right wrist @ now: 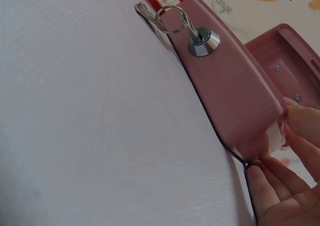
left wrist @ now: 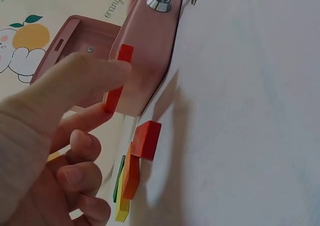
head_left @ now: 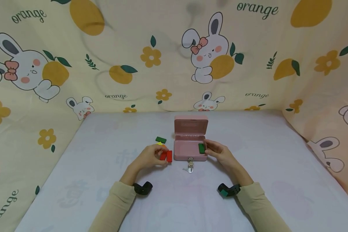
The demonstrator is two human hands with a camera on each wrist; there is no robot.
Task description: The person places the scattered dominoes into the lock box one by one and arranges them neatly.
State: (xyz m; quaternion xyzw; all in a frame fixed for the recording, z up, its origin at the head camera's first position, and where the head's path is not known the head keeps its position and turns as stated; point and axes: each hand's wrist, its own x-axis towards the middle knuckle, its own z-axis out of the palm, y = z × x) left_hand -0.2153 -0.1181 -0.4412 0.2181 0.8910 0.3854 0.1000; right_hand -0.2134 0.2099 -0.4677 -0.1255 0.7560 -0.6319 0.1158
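My left hand (head_left: pixel 150 156) pinches a red block (left wrist: pixel 125 53) between thumb and index finger, just left of an open pink cash box (head_left: pixel 188 158). Its other fingers curl loosely without touching the block. Below the held piece, another red block (left wrist: pixel 148 140) stands on the table against an orange block (left wrist: pixel 131 175). The right hand (head_left: pixel 221 153) holds the box's right side, fingers at the wall and lower corner; part of its grip is hidden behind the box. Inside, by the right wall, lies a green block (head_left: pixel 201 148).
Beyond the left hand are a second green block (head_left: pixel 160 140) and a yellow block (left wrist: pixel 120 211). Keys on a ring (right wrist: pixel 170 19) hang from the front lock (right wrist: pixel 204 42). The raised lid (head_left: pixel 191 126) stands at the back. Patterned cloth (head_left: pixel 168 74) bounds the white table.
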